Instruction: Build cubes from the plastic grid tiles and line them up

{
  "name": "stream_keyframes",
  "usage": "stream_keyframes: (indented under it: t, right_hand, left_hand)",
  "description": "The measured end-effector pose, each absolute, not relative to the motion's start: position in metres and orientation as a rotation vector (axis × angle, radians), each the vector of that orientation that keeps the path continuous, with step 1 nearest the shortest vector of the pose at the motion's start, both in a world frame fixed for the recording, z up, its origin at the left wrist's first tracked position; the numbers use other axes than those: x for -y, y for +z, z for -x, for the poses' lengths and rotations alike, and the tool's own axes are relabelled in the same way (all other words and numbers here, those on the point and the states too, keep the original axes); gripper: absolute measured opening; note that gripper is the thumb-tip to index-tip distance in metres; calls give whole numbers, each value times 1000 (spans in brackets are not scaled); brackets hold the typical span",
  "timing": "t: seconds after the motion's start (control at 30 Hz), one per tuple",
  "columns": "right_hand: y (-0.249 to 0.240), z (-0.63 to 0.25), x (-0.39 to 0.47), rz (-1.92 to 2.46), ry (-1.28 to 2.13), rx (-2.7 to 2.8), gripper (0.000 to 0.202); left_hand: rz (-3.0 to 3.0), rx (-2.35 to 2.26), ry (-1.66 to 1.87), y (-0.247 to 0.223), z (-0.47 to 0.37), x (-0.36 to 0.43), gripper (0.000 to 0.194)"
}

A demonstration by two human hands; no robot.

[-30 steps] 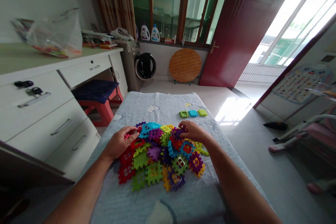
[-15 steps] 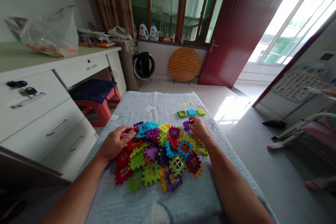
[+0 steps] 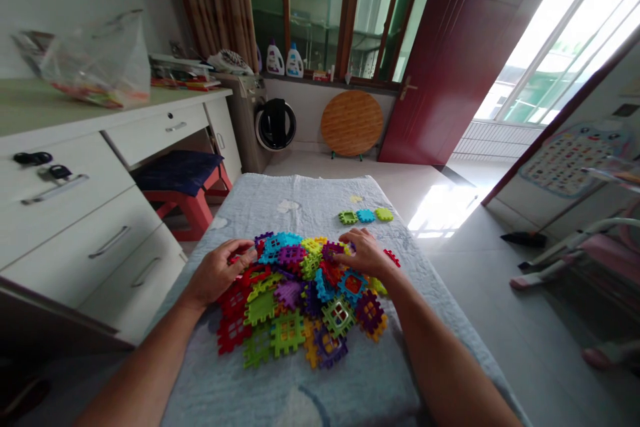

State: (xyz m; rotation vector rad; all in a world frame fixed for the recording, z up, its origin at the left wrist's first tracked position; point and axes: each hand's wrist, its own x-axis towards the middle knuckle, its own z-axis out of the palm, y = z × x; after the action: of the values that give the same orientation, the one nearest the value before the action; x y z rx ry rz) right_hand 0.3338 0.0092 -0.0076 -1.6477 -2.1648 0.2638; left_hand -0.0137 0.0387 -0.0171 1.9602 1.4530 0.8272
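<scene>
Several colourful interlocking plastic tiles lie in a pile on a cloth-covered table [image 3: 200,373]. My left hand [image 3: 220,270] rests at the pile's left edge, its thumb and fingers round a red tile partly hidden by them. Over the pile's upper right is my right hand [image 3: 365,252], fingers curved down at a magenta tile [image 3: 332,251]; whether it grips this tile is unclear. Beyond that hand, a green tile [image 3: 348,217], a blue tile [image 3: 366,215] and a lime tile [image 3: 384,214] form a short row. A red tile [image 3: 392,257] shows just right of my right hand.
On the left stand a white desk [image 3: 65,227] with a plastic bag [image 3: 100,67] and a red stool [image 3: 200,213] with a dark top. A washing machine [image 3: 247,123], a round wooden board [image 3: 351,123] and a red door [image 3: 450,60] are beyond the table.
My right hand has moved left from the purple tile onto the magenta tile. The red tile at the right has come into view.
</scene>
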Motion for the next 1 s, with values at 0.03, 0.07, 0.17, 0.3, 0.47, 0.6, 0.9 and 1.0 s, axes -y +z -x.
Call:
stream_keyframes:
  t: [0.03, 0.07, 0.17, 0.3, 0.47, 0.6, 0.9, 1.0]
  right_hand:
    - [-10, -331, -10, 1674, 274, 2193, 42]
    - [-12, -328, -11, 1696, 278, 2203, 44]
    - [-12, -326, -12, 1676, 271, 2158, 42]
    - [-4, -329, -9, 1555, 382, 2017, 22]
    - [-8, -332, -10, 1413, 539, 1766, 3]
    - [-5, -328, -8, 1397, 330, 1731, 7]
    - [16, -332, -1, 1345, 431, 2053, 20]
    - [21, -328, -6, 1393, 377, 1966, 17]
  left_hand:
    - [-1949, -1454, 831, -16, 13, -38, 49]
    - [-1943, -1453, 834, -16, 12, -38, 49]
    - [-1945, -1442, 837, -16, 12, -37, 48]
    - [-1944, -1432, 828, -17, 13, -38, 47]
    - [-1937, -1429, 831, -18, 13, -38, 47]
    - [-1923, -1430, 842, -15, 11, -37, 48]
    - [-1930, -1427, 851, -16, 12, -37, 45]
    - [-1934, -1423, 846, -15, 12, -37, 46]
